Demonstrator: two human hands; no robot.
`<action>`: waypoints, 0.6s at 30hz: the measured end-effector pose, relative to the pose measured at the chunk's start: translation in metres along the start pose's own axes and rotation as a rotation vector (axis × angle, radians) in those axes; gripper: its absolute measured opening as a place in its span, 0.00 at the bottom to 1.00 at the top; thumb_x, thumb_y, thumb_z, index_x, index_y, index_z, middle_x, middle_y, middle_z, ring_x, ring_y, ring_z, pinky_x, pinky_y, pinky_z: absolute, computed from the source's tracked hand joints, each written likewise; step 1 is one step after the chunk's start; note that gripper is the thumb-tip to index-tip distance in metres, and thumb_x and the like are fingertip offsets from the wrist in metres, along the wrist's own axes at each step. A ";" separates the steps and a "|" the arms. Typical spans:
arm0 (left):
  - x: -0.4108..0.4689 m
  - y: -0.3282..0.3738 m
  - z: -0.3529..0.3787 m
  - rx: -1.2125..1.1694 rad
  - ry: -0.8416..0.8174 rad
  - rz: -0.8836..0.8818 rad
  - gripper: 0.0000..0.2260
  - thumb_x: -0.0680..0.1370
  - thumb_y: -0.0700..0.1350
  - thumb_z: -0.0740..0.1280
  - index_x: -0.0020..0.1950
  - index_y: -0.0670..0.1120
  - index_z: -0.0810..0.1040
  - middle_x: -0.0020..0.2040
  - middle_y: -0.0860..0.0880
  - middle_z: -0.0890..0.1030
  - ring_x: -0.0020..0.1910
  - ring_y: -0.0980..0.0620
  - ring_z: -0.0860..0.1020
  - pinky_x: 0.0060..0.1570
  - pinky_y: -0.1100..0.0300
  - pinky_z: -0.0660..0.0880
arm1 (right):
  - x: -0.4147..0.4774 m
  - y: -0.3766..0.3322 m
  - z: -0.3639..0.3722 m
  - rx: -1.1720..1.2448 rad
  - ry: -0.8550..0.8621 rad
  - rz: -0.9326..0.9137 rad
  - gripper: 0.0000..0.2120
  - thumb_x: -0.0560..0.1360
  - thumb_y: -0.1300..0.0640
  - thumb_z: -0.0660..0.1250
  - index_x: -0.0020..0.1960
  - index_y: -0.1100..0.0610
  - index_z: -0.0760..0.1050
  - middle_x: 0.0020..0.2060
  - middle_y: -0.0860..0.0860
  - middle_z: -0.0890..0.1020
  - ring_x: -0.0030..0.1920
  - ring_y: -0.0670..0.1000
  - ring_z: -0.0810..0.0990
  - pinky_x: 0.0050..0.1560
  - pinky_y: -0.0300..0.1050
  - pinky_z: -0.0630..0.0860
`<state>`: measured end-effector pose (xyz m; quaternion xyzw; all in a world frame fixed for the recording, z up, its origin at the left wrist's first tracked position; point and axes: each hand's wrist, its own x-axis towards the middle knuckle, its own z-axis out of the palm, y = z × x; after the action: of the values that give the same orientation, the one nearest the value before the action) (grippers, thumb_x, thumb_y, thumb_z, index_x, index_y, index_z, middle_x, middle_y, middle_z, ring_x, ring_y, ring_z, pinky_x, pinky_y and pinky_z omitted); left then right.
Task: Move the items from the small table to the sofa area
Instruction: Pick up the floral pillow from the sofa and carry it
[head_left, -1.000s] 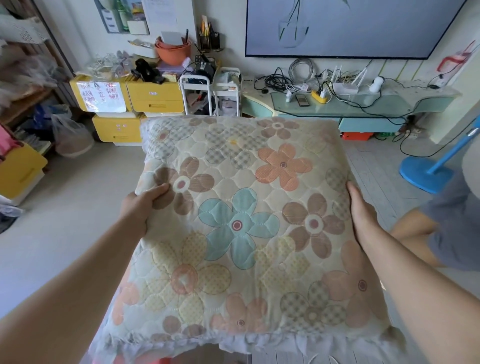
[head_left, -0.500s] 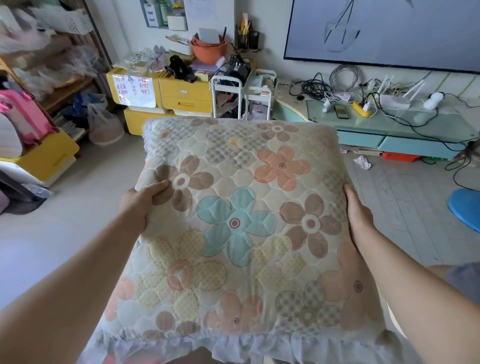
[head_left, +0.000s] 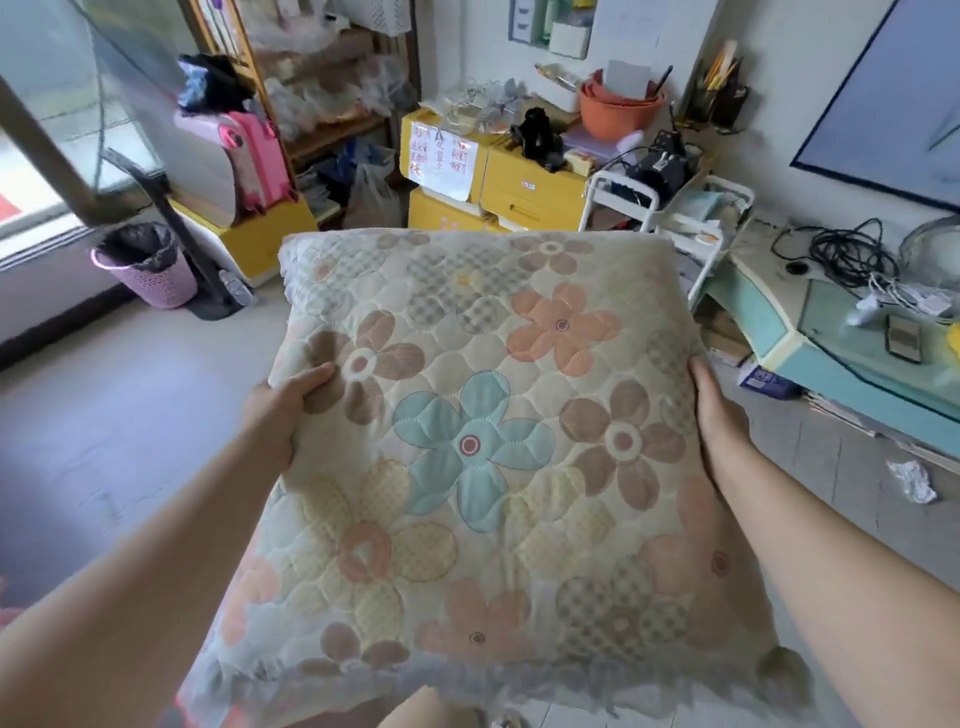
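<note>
A large quilted cushion (head_left: 483, 447) with brown, orange, teal and yellow flowers fills the middle of the head view, held flat in front of me in the air. My left hand (head_left: 283, 410) grips its left edge, thumb on top. My right hand (head_left: 719, 415) presses against its right edge. Both forearms reach in from the bottom corners. A frilled hem runs along the cushion's near side. Neither the small table nor the sofa is in view.
Yellow drawer units (head_left: 498, 182) piled with clutter stand ahead against the wall. A white trolley (head_left: 670, 208) is beside them. A teal TV stand (head_left: 831, 358) with cables is at right. A pink bin (head_left: 148, 265) and shelves sit at left. Crumpled paper (head_left: 911, 480) lies on the floor.
The view has swung to the left: the drawers and TV stand slid right, and the bin and window came into sight. Both hands keep the same hold on the cushion.
</note>
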<state>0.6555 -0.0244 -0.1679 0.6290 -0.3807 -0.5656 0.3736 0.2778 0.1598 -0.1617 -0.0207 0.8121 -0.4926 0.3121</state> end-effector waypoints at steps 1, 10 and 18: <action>0.004 0.000 -0.003 -0.018 0.030 -0.002 0.24 0.63 0.48 0.77 0.57 0.42 0.79 0.49 0.42 0.83 0.46 0.43 0.81 0.50 0.47 0.79 | 0.007 -0.008 0.011 -0.014 -0.027 -0.006 0.44 0.62 0.28 0.63 0.63 0.62 0.73 0.61 0.60 0.77 0.60 0.60 0.76 0.61 0.52 0.72; 0.064 -0.001 -0.052 -0.186 0.279 -0.062 0.22 0.63 0.47 0.77 0.54 0.40 0.80 0.46 0.41 0.83 0.43 0.43 0.81 0.48 0.47 0.79 | 0.067 -0.071 0.169 -0.144 -0.270 -0.119 0.50 0.51 0.25 0.60 0.63 0.58 0.74 0.63 0.59 0.76 0.58 0.58 0.77 0.60 0.57 0.74; 0.093 0.013 -0.096 -0.321 0.482 -0.116 0.16 0.64 0.44 0.77 0.50 0.42 0.82 0.35 0.46 0.84 0.36 0.45 0.80 0.46 0.48 0.79 | 0.076 -0.129 0.308 -0.284 -0.512 -0.169 0.44 0.56 0.26 0.62 0.59 0.58 0.77 0.52 0.55 0.80 0.46 0.56 0.77 0.47 0.48 0.74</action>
<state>0.7564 -0.1100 -0.1884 0.6987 -0.1499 -0.4736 0.5149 0.3434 -0.1751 -0.1924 -0.2551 0.7630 -0.3771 0.4588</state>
